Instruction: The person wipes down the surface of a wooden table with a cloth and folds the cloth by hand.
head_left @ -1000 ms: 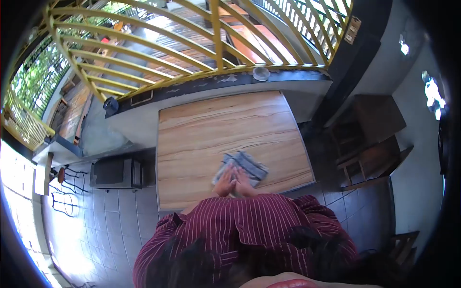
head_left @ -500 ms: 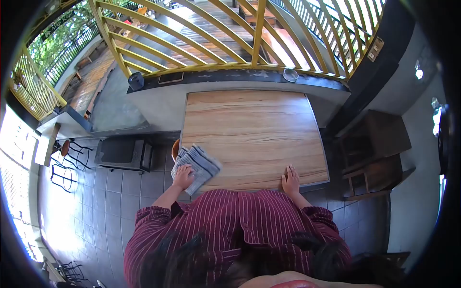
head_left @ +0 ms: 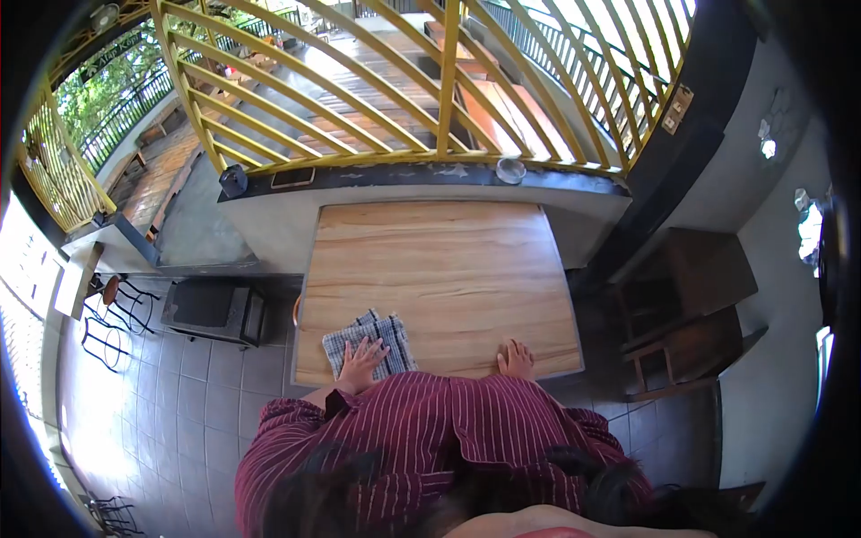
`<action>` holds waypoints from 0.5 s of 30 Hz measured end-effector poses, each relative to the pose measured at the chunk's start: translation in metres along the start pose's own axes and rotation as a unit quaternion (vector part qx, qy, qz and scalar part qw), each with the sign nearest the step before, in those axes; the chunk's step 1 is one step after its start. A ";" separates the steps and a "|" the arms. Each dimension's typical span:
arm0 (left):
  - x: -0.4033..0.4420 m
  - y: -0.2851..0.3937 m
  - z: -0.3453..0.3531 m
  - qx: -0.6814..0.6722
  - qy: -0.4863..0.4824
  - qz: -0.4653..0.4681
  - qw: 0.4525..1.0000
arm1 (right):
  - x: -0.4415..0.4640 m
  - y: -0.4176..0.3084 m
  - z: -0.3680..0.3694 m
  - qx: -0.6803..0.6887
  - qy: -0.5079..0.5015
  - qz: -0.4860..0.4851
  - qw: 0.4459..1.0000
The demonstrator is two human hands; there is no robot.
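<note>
On the near left part of the wooden table (head_left: 439, 269) lies a folded grey checked cloth (head_left: 397, 339). My left hand (head_left: 363, 361) rests flat on this cloth with its fingers spread. To the right, my right hand (head_left: 516, 360) lies on the bare tabletop near the front edge, fingers stretched out and nothing in it.
A ledge behind the table bears a round glass dish (head_left: 510, 170), a flat dark tray (head_left: 293, 177) and a small dark container (head_left: 233, 181), below a yellow slatted railing (head_left: 446, 99). Dark wooden chairs (head_left: 691, 350) stand right; a black cabinet (head_left: 213, 310) stands left.
My hands were together on the cloth, then apart. Since the middle frame, my left hand and the cloth have moved from the table's left edge inward onto the tabletop. My right hand stays near the front edge.
</note>
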State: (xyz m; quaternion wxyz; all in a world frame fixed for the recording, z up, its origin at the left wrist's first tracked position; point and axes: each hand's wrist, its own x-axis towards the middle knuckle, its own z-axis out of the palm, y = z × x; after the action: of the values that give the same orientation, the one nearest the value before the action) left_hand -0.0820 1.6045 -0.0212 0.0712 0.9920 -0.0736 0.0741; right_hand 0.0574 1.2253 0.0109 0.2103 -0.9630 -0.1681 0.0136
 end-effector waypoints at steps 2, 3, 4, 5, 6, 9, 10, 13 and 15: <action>0.016 0.020 0.017 0.068 -0.023 0.002 0.997 | 0.004 0.033 -0.008 0.000 -0.021 -0.005 1.000; 0.027 0.036 0.021 0.070 -0.015 0.009 0.997 | 0.006 0.053 -0.009 -0.025 0.039 -0.016 0.999; 0.041 0.051 0.026 0.071 -0.007 0.016 0.997 | 0.009 0.074 -0.011 -0.051 0.100 -0.026 0.993; 0.057 0.072 0.020 0.063 0.000 0.030 0.998 | 0.011 0.090 -0.017 -0.052 0.103 -0.028 0.993; 0.073 0.089 0.029 0.063 0.003 0.030 0.998 | 0.010 0.103 -0.029 -0.089 0.058 -0.042 0.993; 0.124 0.143 0.062 0.151 0.091 0.121 0.977 | 0.011 0.140 -0.030 -0.110 -0.004 -0.088 0.990; 0.142 0.161 0.075 0.134 0.117 0.152 0.972 | 0.015 0.149 -0.026 -0.092 -0.026 -0.119 0.988; 0.181 0.231 0.069 0.057 0.086 0.190 0.976 | 0.013 0.157 -0.028 -0.032 -0.016 -0.148 0.988; 0.193 0.263 0.069 0.003 0.030 0.196 0.980 | 0.017 0.160 -0.035 0.029 -0.055 -0.108 0.992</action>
State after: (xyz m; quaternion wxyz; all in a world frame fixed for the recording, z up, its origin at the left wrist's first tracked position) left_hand 0.0748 1.3109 -0.0239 0.0548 0.9558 -0.2640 0.1168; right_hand 0.1274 1.0799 -0.0224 0.2285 -0.9306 -0.2819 0.0489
